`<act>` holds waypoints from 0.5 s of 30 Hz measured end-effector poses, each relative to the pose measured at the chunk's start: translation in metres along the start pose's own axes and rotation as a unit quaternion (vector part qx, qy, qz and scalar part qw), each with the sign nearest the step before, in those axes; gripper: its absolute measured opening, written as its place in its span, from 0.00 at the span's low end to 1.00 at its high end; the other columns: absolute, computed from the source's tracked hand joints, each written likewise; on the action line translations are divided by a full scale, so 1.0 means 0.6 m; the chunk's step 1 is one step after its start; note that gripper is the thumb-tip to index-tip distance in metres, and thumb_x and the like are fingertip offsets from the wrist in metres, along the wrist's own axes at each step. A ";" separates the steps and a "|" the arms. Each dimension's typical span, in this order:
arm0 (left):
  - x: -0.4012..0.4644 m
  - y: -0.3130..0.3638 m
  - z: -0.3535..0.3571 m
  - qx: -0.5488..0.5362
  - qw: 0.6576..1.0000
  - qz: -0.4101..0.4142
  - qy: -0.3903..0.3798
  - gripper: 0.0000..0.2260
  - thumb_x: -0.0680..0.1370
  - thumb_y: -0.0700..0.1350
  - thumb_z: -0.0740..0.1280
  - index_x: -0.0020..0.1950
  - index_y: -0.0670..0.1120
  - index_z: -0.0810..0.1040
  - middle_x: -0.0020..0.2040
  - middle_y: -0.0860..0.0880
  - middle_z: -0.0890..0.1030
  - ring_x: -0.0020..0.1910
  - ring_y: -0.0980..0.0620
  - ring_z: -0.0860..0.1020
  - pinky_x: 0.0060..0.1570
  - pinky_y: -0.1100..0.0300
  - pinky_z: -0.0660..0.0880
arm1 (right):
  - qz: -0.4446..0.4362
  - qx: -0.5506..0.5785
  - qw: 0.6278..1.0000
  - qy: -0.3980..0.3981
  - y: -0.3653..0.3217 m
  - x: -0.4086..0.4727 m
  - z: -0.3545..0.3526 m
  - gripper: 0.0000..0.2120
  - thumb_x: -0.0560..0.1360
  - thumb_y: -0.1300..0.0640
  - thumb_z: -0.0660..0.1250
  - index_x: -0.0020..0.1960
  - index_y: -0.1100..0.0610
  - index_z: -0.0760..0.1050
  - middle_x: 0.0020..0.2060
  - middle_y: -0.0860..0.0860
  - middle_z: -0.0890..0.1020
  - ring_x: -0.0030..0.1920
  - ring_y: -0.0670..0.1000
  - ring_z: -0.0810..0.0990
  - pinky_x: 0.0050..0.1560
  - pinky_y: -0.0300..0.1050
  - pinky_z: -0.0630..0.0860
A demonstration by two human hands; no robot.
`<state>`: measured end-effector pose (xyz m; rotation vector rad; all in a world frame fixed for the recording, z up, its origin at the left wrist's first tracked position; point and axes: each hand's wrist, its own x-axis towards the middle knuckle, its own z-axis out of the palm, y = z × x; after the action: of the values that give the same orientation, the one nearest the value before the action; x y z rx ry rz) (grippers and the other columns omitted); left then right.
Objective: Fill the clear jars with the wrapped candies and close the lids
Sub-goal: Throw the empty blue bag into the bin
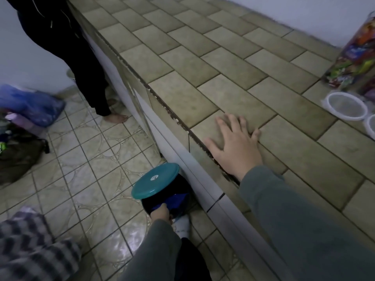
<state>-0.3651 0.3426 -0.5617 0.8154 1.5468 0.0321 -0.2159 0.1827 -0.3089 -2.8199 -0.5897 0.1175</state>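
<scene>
Head view: right hand (233, 142) lies flat on the tiled counter (203, 57), likely bracing; below it, left hand (161, 213) grips blue wrapping in a teal-lidded bin (155, 182).

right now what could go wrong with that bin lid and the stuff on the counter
1. The teal lid sits tilted and half off the dark container that the left hand reaches into, so it may slide onto the floor.
2. The candy-filled jar and the white-rimmed lids stand far from the right hand, flat on the counter; a blind reach could knock them.
</scene>
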 end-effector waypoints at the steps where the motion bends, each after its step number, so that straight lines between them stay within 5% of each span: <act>1: 0.007 0.001 0.003 -0.002 1.000 0.001 -0.002 0.17 0.79 0.39 0.62 0.67 0.34 0.69 0.48 0.40 0.77 0.29 0.47 0.71 0.18 0.65 0.68 | 0.001 -0.002 1.000 0.001 0.000 0.000 0.001 0.32 0.78 0.35 0.50 0.77 0.47 0.52 0.78 0.48 0.51 0.78 0.55 0.44 0.71 0.68 0.45; 4: 0.022 0.001 0.014 -0.021 0.998 -0.024 -0.047 0.21 0.80 0.43 0.64 0.71 0.39 0.65 0.47 0.42 0.76 0.37 0.44 0.76 0.37 0.52 0.77 | 0.004 -0.011 1.000 0.002 -0.001 0.001 0.001 0.32 0.78 0.35 0.50 0.77 0.47 0.53 0.78 0.48 0.51 0.78 0.55 0.45 0.71 0.68 0.46; 7: 0.030 -0.003 0.023 -0.012 0.997 -0.013 -0.071 0.24 0.80 0.45 0.64 0.74 0.43 0.63 0.58 0.42 0.76 0.45 0.42 0.77 0.55 0.44 0.75 | 0.007 -0.014 1.000 0.000 -0.002 0.000 0.000 0.32 0.78 0.35 0.50 0.77 0.47 0.53 0.77 0.48 0.51 0.78 0.54 0.46 0.71 0.68 0.46; 15: -0.028 0.018 0.044 -0.017 0.991 0.129 -0.045 0.10 0.81 0.42 0.62 0.61 0.41 0.76 0.47 0.47 0.80 0.41 0.49 0.76 0.41 0.58 0.74 | 0.007 -0.007 1.000 0.002 -0.003 -0.001 -0.001 0.31 0.78 0.35 0.50 0.77 0.47 0.53 0.77 0.48 0.52 0.77 0.54 0.46 0.71 0.68 0.47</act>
<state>-0.3379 0.3302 -0.5466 0.9724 1.3457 0.2069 -0.2169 0.1840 -0.3079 -2.8379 -0.5722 0.1102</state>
